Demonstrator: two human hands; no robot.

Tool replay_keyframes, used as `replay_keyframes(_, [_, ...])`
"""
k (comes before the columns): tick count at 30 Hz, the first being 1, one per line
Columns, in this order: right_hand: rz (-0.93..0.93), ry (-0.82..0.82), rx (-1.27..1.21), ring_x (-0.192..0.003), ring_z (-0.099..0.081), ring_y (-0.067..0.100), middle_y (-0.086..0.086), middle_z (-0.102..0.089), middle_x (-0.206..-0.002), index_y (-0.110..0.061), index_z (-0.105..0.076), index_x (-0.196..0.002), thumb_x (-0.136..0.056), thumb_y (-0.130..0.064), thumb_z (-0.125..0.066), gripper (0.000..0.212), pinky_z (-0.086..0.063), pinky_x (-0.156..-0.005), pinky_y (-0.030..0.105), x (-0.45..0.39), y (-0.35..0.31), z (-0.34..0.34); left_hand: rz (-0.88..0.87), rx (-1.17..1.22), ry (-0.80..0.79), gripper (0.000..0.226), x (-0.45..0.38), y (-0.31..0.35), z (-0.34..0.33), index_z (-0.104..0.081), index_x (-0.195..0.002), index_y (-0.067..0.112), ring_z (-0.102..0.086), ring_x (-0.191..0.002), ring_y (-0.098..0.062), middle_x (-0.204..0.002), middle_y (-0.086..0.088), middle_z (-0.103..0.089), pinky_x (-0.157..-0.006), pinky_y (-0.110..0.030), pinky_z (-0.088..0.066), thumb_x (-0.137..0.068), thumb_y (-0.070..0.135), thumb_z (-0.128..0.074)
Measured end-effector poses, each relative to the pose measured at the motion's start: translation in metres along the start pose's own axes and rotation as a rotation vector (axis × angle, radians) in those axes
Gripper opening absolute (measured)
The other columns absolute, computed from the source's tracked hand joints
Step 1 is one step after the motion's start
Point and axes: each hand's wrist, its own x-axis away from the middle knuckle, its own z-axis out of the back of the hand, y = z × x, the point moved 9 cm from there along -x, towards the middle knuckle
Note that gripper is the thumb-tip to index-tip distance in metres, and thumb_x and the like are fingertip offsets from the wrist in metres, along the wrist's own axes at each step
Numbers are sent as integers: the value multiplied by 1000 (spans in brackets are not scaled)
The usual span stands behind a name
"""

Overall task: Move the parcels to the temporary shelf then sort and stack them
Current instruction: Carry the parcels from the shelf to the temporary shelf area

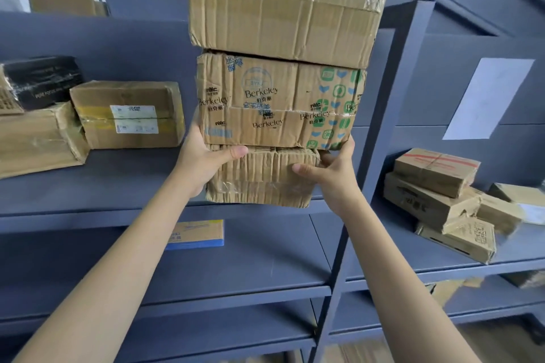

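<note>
Hands point(333, 168) w/ parcels point(280, 97), blue shelf point(118, 186)

Three stacked brown cardboard parcels: large taped box point(283, 6) on printed crumpled box point(277, 103) on small creased box point(262, 177), in front of grey-blue metal shelf point(118, 186). Labelled brown carton point(126, 113) left on shelf; leaning pile of flat brown cartons point(436, 194) right, beyond the upright.

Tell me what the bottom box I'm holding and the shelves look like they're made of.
Bottom box: corrugated cardboard, brown and matte, judging by its ribbed, crumpled face, with glossy clear tape over it. Shelves: probably painted metal, going by the smooth, even blue-grey surface and thin edges.
</note>
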Motion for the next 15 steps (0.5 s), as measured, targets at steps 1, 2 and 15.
replay_keyframes(1, [2,6,6,-118,-56,26,10,-48,-134,-22,-18,-137,-63,10,-79,101,-50,-94,52,8,-3,5,7,4,-4,105,6,1,-4,-38,-132,27,-52,-120,-14,-127,5,-56,-105,-45,-39,-43,29,-93])
replay_keyframes(2, [3,15,2,-117,-57,25,9,-49,-132,-21,-19,-138,-62,8,-81,103,-51,-94,51,16,-6,10,9,12,-13,106,13,2,-9,-38,-133,26,-53,-118,-13,-125,6,-58,-104,-45,-41,-42,27,-93])
replay_keyframes(15, [56,221,12,-127,-50,25,16,-46,-138,-10,-23,-140,-45,-9,-93,118,-51,-96,40,122,-34,98,24,75,-163,92,91,9,-94,-43,-116,36,-56,-115,-14,-123,4,-58,-102,-46,-43,-35,41,-85])
